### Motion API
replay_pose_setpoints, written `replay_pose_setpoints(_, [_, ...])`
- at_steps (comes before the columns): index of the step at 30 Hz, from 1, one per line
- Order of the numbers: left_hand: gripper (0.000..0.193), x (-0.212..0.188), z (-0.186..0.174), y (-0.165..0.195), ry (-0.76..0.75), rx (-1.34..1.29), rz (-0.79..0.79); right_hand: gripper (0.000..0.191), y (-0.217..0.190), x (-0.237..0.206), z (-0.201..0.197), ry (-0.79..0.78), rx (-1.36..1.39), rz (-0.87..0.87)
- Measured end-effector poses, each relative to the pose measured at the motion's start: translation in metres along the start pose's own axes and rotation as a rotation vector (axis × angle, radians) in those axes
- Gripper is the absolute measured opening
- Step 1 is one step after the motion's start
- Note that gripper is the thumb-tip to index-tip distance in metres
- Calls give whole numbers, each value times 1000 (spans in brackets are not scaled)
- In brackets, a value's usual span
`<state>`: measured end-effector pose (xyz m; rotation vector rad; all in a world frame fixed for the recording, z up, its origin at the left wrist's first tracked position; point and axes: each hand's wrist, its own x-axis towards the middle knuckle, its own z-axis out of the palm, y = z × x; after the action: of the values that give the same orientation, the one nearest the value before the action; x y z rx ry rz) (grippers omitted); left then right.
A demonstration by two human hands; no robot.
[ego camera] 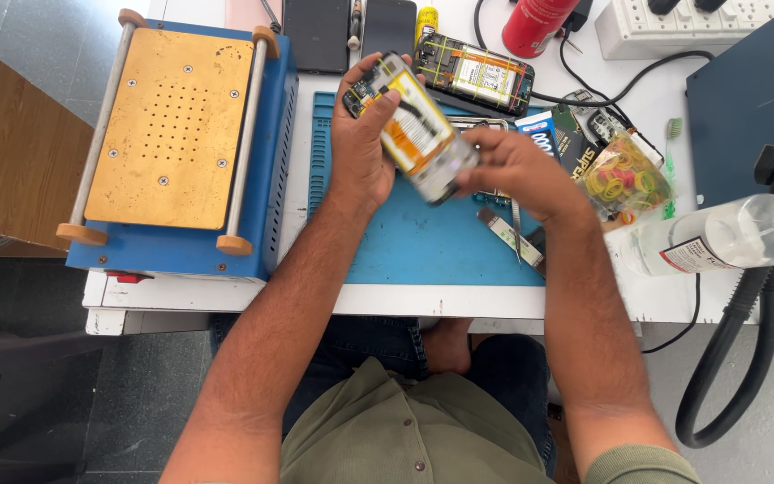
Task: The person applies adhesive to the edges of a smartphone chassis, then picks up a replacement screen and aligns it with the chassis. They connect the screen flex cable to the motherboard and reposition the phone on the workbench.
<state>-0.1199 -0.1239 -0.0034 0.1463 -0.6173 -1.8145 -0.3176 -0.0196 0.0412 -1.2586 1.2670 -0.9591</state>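
An opened phone (414,130) with its back cover off, showing an orange-wrapped battery and a circuit board, is held tilted above the blue work mat (423,242). My left hand (360,148) grips its upper end from the left side. My right hand (517,170) pinches its lower end with the fingertips. Both hands hover over the mat near the table's middle.
A blue machine with a gold perforated plate (172,116) stands on the left. Behind are two dark phones (315,34), another opened phone (475,73), a red can (537,25) and a power strip (674,27). Right: bag of rubber bands (624,179), clear bottle (718,235), tweezers (517,233), black hose (727,367).
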Motion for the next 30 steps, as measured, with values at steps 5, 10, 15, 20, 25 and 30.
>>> replay_pose_setpoints(5, [45,2,-5,-3,65,134,-112,43,9,12,-26,368,428,-235])
replay_pose_setpoints(10, [59,1,2,-5,41,177,-472,31,14,15,-32,617,562,-358])
replay_pose_setpoints(15, [64,-10,17,-4,-59,241,-777,29,13,15,-21,502,542,-399])
replay_pose_setpoints(20, [70,-21,26,-6,-236,151,-850,31,11,15,-5,426,494,-397])
replay_pose_setpoints(25, [71,-26,26,-6,-382,121,-862,32,8,13,-1,409,482,-407])
replay_pose_setpoints(30, [72,-25,26,-6,-386,118,-879,19,9,11,-1,369,382,-439])
